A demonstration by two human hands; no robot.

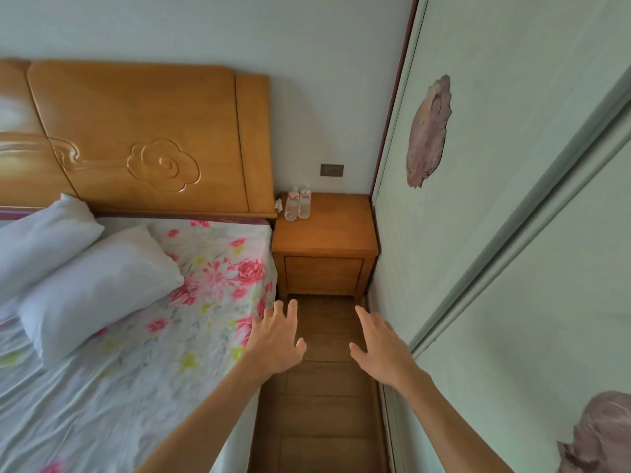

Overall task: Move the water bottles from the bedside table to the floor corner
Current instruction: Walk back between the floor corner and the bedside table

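Observation:
Two clear water bottles stand upright side by side at the back left of the wooden bedside table: the left bottle and the right bottle, both with red and white labels. My left hand is stretched forward over the narrow floor strip, fingers spread, holding nothing. My right hand reaches forward beside it, fingers apart and empty as well. Both hands are well short of the table, roughly level with its base.
A bed with a flowered sheet and two white pillows fills the left. A pale green sliding wardrobe door walls off the right. Between them runs a narrow strip of wooden floor. A wooden headboard stands against the back wall.

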